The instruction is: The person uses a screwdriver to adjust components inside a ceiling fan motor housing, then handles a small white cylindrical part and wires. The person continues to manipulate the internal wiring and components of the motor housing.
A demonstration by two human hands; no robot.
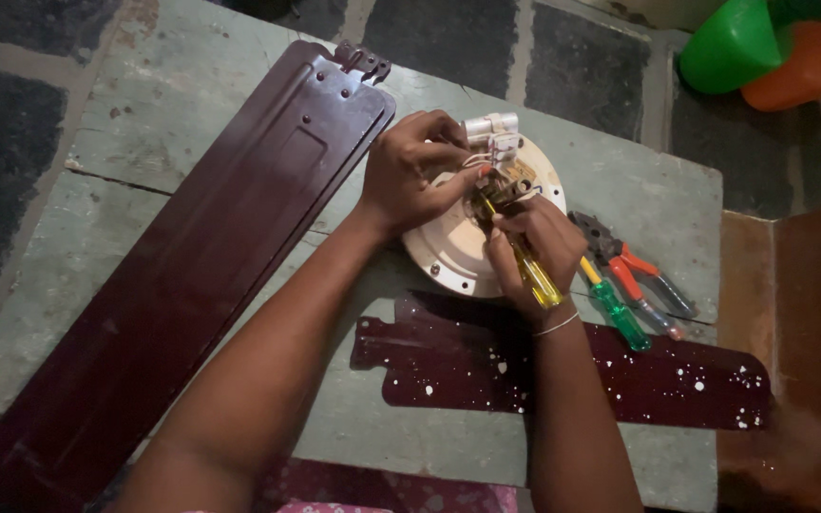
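On the scuffed green worktop (620, 190), our left hand (409, 171) pinching thin white wires (472, 160), right hand (534, 242) gripping a clear yellow screwdriver (536, 275), round cream motor (448, 247), glossy maroon blades (192, 256) beside.

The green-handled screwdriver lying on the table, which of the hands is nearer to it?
Right. The right hand sits just beside the green-handled screwdriver; the left hand is farther off, across the white round fan motor.

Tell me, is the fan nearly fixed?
Done: the blades are off, lying beside the motor. In hand: the left hand steadies the wires while the right hand works a yellow screwdriver there. Left: blades unattached, so probably not nearly.
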